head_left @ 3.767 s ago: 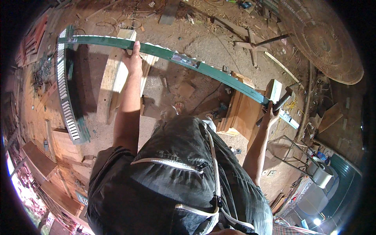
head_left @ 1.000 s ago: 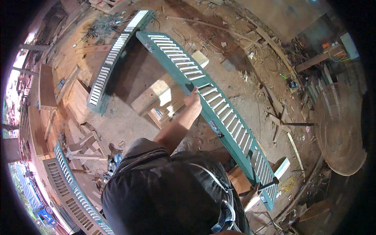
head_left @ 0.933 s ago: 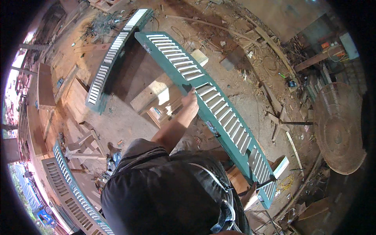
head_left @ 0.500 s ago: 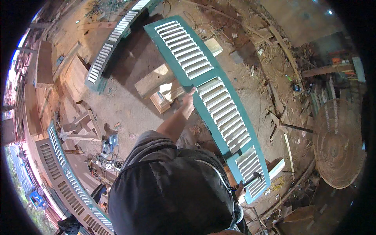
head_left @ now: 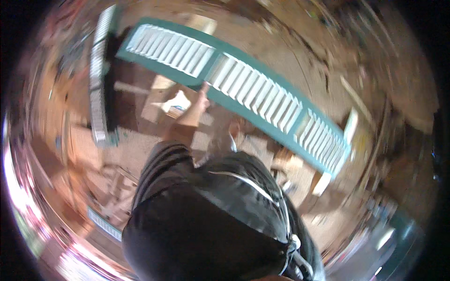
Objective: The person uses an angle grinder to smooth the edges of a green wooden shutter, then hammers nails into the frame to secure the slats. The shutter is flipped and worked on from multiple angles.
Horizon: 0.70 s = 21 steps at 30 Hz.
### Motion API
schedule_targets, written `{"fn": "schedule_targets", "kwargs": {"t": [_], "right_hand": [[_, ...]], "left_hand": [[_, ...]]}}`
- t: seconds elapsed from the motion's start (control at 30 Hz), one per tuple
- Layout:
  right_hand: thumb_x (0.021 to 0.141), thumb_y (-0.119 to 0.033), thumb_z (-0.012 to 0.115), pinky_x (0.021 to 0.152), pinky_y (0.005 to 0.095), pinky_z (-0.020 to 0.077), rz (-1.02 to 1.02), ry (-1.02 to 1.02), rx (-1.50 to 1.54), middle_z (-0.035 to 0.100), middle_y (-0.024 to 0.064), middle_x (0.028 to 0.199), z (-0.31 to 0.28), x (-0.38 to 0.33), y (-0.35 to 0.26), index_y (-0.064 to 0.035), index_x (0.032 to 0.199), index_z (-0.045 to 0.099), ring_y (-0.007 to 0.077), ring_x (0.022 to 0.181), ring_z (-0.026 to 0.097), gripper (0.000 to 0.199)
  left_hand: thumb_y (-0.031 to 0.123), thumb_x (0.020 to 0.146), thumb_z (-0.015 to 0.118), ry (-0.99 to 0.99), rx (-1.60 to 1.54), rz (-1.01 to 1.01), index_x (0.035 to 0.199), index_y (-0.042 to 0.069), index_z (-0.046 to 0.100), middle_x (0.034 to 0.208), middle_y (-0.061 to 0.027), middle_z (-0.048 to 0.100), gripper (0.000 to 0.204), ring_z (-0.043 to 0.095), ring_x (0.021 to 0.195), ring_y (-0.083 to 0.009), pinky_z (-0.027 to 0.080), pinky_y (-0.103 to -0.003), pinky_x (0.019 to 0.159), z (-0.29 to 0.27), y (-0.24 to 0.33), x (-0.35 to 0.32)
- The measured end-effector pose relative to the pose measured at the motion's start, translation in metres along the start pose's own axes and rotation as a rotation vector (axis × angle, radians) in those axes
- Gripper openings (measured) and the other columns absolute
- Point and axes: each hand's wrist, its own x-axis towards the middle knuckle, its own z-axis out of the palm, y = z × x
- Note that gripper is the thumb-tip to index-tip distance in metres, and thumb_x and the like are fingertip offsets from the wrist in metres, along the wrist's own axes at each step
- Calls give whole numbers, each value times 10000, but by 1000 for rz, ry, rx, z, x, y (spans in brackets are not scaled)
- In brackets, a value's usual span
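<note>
A long green louvered shutter (head_left: pixel 255 91) with white slats in three sections lies slantwise before me, from upper left to lower right. My left hand (head_left: pixel 203 99) is closed on its near edge, beside the rail between the first two slat sections. The fingertips are partly hidden at the edge and blurred. My right hand is out of view. Wooden blocks are under the shutter; one block (head_left: pixel 321 184) sticks out below its right end.
A second louvered shutter (head_left: pixel 97 79) stands at the upper left, with part of another (head_left: pixel 104 224) at the lower left. Pieces of timber (head_left: pixel 159 100) lie on the dusty floor below the shutter. Motion blur smears the outer surroundings.
The view has swung round, so the shutter lies flatter across it. My left hand is still at the shutter's edge. My right hand and its hammer have gone out of view.
</note>
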Motion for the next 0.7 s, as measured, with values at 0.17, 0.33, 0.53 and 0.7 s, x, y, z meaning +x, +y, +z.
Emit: {"fn": "schedule_targets", "kwargs": {"t": [0.17, 0.33, 0.53, 0.7], "right_hand": [[933, -378, 746, 610, 390, 490, 236, 14, 302, 638, 26, 700, 124, -31, 47, -10, 878, 701, 176, 607, 583, 375], [926, -214, 745, 529, 423, 630, 500, 15, 849, 606, 94, 731, 243, -62, 100, 22, 833, 630, 222, 603, 625, 278], [936, -139, 712, 520, 431, 590, 685, 124, 1122, 566, 112, 688, 343, -91, 123, 16, 787, 597, 264, 588, 632, 243], [908, -93, 674, 550, 469, 574, 754, 19, 1181, 555, 107, 673, 392, -74, 147, 20, 815, 610, 270, 574, 603, 160]], "left_hand": [[824, 845, 634, -83, 265, -77, 1596, 183, 370, 1593, -133, 422, 1021, 441, 1460, -340, 317, -545, 1179, 29, 43, -19], [941, 782, 557, -87, 392, -101, 1581, 139, 385, 1588, -99, 475, 1146, 467, 1458, -249, 317, -505, 1193, -8, 69, -26], [1016, 713, 496, -101, 550, -200, 1599, 22, 320, 1592, -80, 496, 1343, 495, 1450, -251, 271, -436, 1215, 9, 82, -33], [974, 817, 410, -162, 817, -101, 1509, -6, 442, 1458, -123, 605, 1200, 593, 1286, -239, 456, -373, 970, -6, 93, -36]]}}
